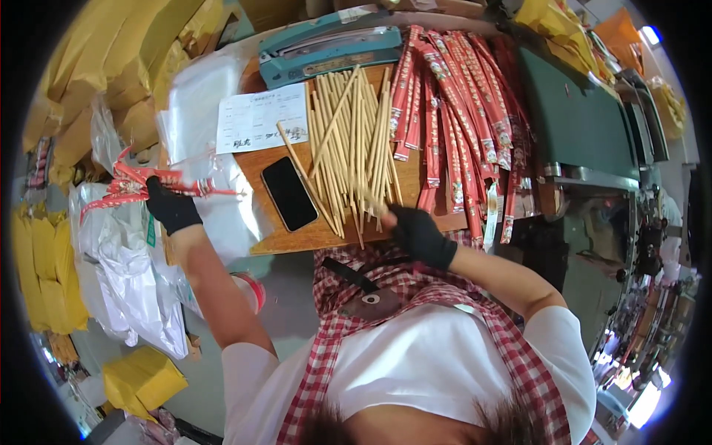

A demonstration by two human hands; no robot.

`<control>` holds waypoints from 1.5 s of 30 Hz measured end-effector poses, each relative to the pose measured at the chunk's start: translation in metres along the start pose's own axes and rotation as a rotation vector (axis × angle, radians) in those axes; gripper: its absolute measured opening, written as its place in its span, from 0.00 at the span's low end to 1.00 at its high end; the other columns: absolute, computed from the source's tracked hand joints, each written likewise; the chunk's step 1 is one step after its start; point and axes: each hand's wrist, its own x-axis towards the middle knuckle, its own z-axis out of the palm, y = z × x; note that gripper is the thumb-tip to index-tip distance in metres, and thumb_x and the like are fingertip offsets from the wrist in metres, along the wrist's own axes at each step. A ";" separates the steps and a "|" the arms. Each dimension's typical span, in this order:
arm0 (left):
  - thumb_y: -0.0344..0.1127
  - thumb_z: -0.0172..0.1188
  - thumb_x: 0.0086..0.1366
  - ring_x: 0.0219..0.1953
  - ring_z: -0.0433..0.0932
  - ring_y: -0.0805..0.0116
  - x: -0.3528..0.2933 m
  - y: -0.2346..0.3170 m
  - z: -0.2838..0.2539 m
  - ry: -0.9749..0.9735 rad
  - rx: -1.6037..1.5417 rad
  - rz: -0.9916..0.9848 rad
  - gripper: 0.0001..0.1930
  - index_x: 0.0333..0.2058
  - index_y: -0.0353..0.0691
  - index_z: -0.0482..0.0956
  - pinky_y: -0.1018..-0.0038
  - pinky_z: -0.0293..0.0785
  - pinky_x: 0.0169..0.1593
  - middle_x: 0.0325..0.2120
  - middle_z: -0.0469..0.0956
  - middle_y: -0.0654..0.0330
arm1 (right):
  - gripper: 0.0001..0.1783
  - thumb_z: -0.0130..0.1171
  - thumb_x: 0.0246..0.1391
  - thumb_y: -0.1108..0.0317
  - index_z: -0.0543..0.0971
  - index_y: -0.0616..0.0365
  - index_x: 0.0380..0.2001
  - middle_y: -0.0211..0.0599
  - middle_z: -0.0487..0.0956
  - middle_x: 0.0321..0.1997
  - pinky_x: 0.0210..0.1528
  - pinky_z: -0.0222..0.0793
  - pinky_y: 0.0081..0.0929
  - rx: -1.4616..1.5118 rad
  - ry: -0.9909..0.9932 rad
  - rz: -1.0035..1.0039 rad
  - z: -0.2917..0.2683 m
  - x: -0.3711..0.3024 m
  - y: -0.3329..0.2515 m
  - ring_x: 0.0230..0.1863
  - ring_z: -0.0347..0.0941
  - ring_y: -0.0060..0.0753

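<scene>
wooden tabletop (pixel 285 242) is holding sticks (pixel 337 141) beside red sleeves (pixel 471 122), probably for easy reach; left hand (pixel 174 208) is gripping red strips (pixel 132 183); right hand (pixel 423 237) is hovering by the sticks, blurred, can't tell grip.

Your view is fairly bright, with white glare from a light (pixel 651 35) at the upper right rim and a glowing patch (pixel 645 406) at the lower right. Clear plastic bags (pixel 204 96) along the left edge of your counter (pixel 315 239) catch pale highlights; the red packets (pixel 463 111) darken toward its right edge. Your right hand (pixel 421 236) is smeared by motion, and the red strips in your left hand (pixel 172 208) look soft. Straight edges bow toward the black, rounded border.
</scene>
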 end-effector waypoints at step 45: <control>0.36 0.61 0.57 0.24 0.75 0.70 -0.129 -0.152 0.223 -0.516 0.210 -0.396 0.10 0.34 0.37 0.74 0.76 0.72 0.27 0.23 0.75 0.62 | 0.14 0.47 0.57 0.59 0.75 0.58 0.33 0.47 0.75 0.27 0.31 0.68 0.36 -0.084 -0.013 -0.300 -0.060 0.053 -0.031 0.29 0.73 0.49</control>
